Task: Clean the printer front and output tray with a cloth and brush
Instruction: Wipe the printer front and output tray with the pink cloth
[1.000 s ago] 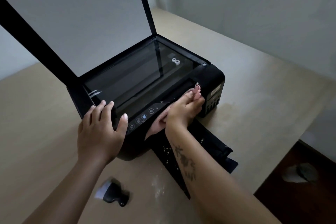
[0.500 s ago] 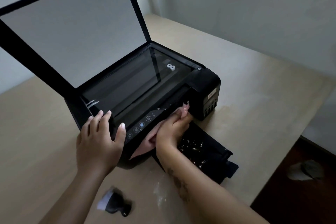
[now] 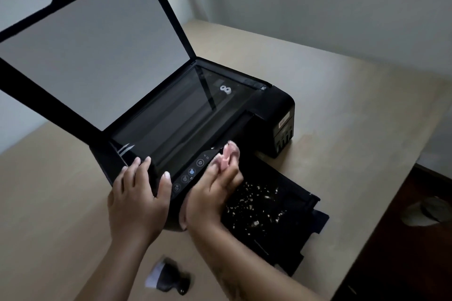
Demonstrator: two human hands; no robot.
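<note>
At the far left the scanner lid [image 3: 85, 44] stands open above the black printer [image 3: 266, 107], which sits on the beige surface [image 3: 354, 95]. My left hand [image 3: 139, 198] lies on the front left corner of the printer, the fingers [image 3: 146, 166] spread and nearly straight over the top edge and the thumb beside the control panel [image 3: 193, 171]; it holds nothing and only steadies the machine. In front of it, near me, the brush [image 3: 168, 276] lies alone on the surface. My right hand [image 3: 215, 188] is blurred, but I can see the fingers curled round a pink cloth [image 3: 227, 154], pressed against the front just under the panel. To the right the output tray [image 3: 296, 200] is pulled out and covered with white crumbs [image 3: 254, 198]. I judge the cloth soft and light, easy to bunch in the palm. The tray looks like thin plastic that may bend, so I would wipe it gently and hold the heavy body, not the tray or the lid.
</note>
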